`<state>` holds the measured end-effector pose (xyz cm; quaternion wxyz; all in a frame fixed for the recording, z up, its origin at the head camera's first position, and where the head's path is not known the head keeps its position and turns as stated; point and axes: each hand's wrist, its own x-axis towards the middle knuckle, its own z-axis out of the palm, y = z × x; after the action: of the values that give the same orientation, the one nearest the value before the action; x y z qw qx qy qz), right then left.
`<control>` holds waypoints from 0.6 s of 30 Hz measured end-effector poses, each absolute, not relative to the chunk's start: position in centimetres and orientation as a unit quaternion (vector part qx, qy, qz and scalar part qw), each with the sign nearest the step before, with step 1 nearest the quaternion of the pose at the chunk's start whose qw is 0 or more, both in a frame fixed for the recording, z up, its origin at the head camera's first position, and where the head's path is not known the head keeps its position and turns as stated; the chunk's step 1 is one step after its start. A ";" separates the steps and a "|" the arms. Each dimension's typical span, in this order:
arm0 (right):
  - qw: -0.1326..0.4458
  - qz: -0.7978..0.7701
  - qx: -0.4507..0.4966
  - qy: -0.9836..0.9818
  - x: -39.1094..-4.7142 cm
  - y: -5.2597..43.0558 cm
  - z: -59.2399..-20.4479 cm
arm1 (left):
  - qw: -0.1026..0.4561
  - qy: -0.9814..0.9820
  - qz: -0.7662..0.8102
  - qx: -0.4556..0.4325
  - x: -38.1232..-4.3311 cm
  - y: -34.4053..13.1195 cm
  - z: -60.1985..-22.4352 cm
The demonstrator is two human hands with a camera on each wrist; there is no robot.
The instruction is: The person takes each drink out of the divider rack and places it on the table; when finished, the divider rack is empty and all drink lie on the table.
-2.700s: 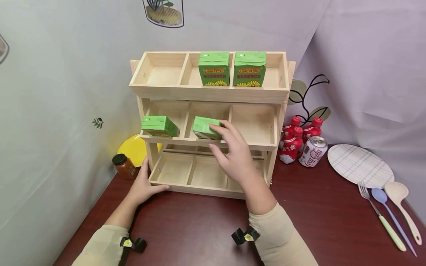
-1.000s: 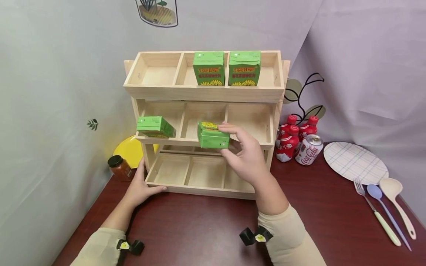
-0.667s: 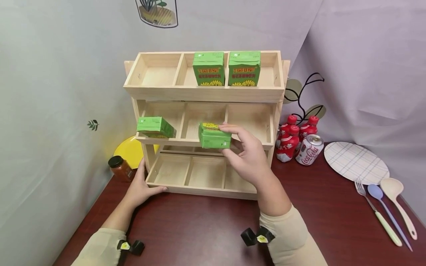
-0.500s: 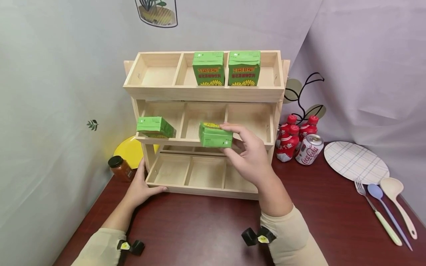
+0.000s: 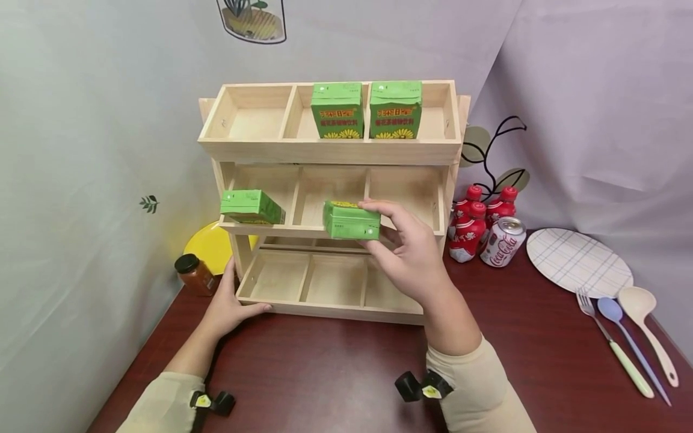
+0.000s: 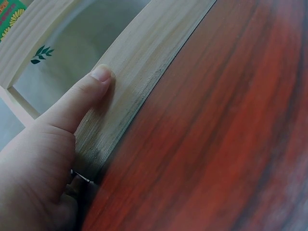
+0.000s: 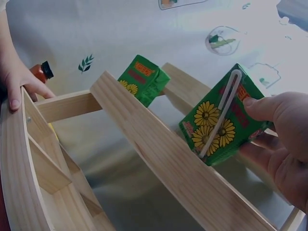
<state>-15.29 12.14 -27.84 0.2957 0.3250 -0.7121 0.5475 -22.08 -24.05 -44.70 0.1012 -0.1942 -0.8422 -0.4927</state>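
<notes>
Nearest me, my left hand (image 5: pixel 230 307) rests on the bottom left corner of the wooden rack (image 5: pixel 330 150), thumb laid flat along its front rail and fingers round the corner post, gripping the frame. My right hand (image 5: pixel 411 255) is just in front of the rack's middle tier, fingers curled and clamped on one green drink carton (image 5: pixel 351 220), thumb under it and fingertips over its top and far side. The carton lies on its side at the front edge of the middle compartment of that tier; I cannot tell if it touches the rail. It is a small green box with yellow sunflowers, red and yellow lettering, and a white straw taped slantwise across one face.

I count four cartons: this one, a lying carton (image 5: pixel 251 206) in the left compartment of the same tier, and two upright cartons (image 5: pixel 337 110) in the top tier's middle and right compartments. The rack has three tiers of three compartments.

Right of the rack stand three red bottles (image 5: pixel 468 231) and one cola can (image 5: pixel 500 242).
</notes>
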 end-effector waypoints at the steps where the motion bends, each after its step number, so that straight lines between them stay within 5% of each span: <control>1: 0.297 0.545 0.324 -0.714 -15.2 12.1 -27.7 | 0.101 -0.842 -0.493 -0.194 -22.1 -24.1 -44.7; 18: 0.305 0.497 0.355 -0.731 -16.5 13.6 -30.3 | 0.097 -0.844 -0.490 -0.192 -22.0 -24.1 -44.6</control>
<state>-16.47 13.60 -30.28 0.3055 0.3550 -0.7308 0.4966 -22.02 -24.09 -44.64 0.0973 -0.1924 -0.8445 -0.4903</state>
